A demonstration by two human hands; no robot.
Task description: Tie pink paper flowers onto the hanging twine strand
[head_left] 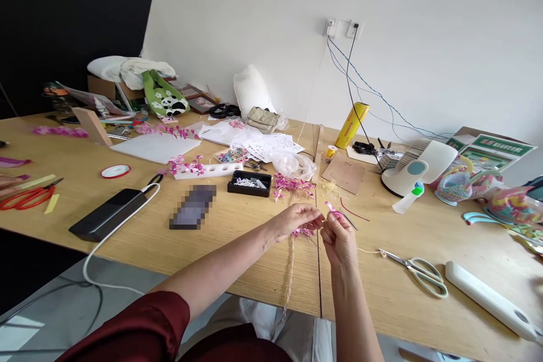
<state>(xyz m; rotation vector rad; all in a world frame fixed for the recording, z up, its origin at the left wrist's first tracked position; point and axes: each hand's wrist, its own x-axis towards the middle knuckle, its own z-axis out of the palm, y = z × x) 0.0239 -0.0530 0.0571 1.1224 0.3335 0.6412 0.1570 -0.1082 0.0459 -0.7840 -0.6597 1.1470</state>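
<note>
Two bare hands meet above the near edge of the pale wooden table: the left hand and the right hand are pinched together on a small pink ribbon flower, fingertips touching. A thin tan twine strand hangs from the left hand toward six o'clock, its long axis running almost straight down over the table edge; the flower's loops point toward twelve o'clock.

Writing is scarce and mostly too small to read: a green-and-white printed box lid at two o'clock carries characters that cannot be made out, and the white printed sheets at eleven o'clock are equally unclear.

The room has a plain white wall with a socket and trailing cables. Pale green-handled scissors lie at three o'clock from the hands, well apart. A black rectangular power bank with a white cable sits at nine o'clock, and a loose heap of pink ribbon flowers lies at twelve o'clock, near the hands.
</note>
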